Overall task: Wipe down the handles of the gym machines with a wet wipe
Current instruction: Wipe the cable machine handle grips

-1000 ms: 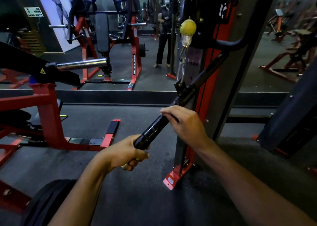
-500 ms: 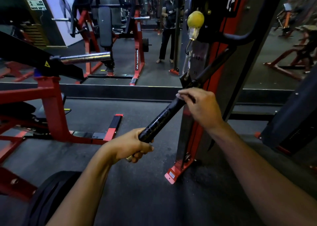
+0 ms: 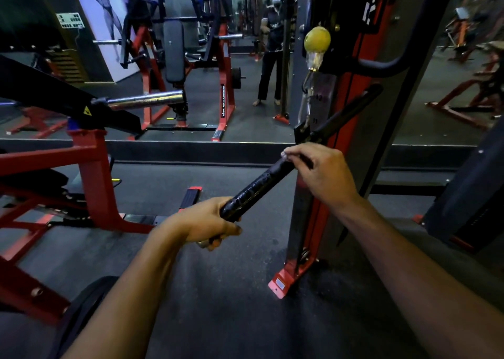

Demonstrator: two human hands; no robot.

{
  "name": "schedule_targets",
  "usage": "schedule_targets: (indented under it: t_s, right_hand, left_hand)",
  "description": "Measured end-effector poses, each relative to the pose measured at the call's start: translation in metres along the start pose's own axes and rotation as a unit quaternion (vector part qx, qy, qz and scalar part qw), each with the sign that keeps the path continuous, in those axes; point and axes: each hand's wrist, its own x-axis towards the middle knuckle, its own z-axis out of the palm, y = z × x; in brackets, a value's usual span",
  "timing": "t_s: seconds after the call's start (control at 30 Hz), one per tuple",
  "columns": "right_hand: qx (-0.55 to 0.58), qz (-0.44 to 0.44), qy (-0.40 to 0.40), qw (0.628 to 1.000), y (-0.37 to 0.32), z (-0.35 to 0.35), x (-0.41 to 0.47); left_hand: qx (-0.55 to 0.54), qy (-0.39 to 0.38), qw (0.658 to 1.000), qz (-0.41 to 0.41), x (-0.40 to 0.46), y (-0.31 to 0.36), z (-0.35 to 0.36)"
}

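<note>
No writing was legible. Both the left hand [image 3: 203, 223] and right hand [image 3: 319, 172] gripped the glossy black cylindrical bar handle [image 3: 253, 191] beside the red-and-grey machine upright [image 3: 338, 129].

A dark rubber floor [image 3: 231, 304] fills the lower half of the view. At nine o'clock stands a red steel frame [image 3: 90, 173] carrying a black arm with a yellow warning sticker [image 3: 86, 110] and a bare chrome sleeve [image 3: 147, 100] pointing toward three o'clock. At twelve o'clock a wall mirror [image 3: 245, 91] reflects a red bench machine with a black upright pad [image 3: 173, 50] and a standing person [image 3: 270, 58]. At one o'clock a yellow ball [image 3: 317, 39] hangs beside a red and grey upright column [image 3: 338, 113], whose red foot plate [image 3: 283, 282] rests on the floor. At eleven o'clock a pale wall poster [image 3: 101, 17] shows a figure drawing.
</note>
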Motion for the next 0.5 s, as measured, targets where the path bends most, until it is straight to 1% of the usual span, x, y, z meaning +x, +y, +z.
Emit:
schedule_targets:
  t_s: [0.07,0.1,0.13,0.17,0.23,0.3,0.37,0.4,0.43,0.5]
  right_hand:
    - [0.014,-0.007,0.018,1.0,-0.006,0.001,0.0]
    - [0.019,-0.008,0.029,0.999,-0.008,0.001,-0.002]
    - [0.021,-0.004,0.038,0.999,-0.008,0.002,-0.004]
    - [0.019,0.004,0.045,0.999,-0.008,0.003,-0.006]
    - [0.003,0.017,0.053,0.998,-0.006,0.003,-0.007]
    - [-0.057,0.001,0.074,0.996,-0.003,0.005,-0.006]
    - [-0.106,-0.051,0.092,0.989,-0.003,0.009,0.0]
    - [-0.113,-0.077,0.086,0.987,-0.001,0.013,0.004]
    - [-0.116,-0.094,0.068,0.986,0.0,0.018,0.006]
    - [-0.128,-0.101,0.019,0.986,0.005,0.032,0.004]
  left_hand:
    - [0.098,0.03,0.995,-0.014,-0.003,0.011,-0.017]
    - [0.182,0.057,0.981,-0.019,-0.004,0.016,-0.025]
    - [0.281,0.094,0.955,-0.023,-0.003,0.02,-0.031]
    - [0.363,0.142,0.921,-0.016,-0.001,0.023,-0.033]
    - [0.449,0.245,0.859,0.011,0.004,0.028,-0.028]
    - [0.48,0.323,0.815,0.025,0.006,0.031,-0.022]
    - [0.484,0.379,0.787,0.052,0.007,0.026,-0.018]
    - [0.48,0.394,0.782,0.063,0.007,0.022,-0.017]
    - [0.472,0.399,0.783,0.069,0.007,0.018,-0.016]
    - [0.454,0.395,0.796,0.067,0.006,0.013,-0.015]
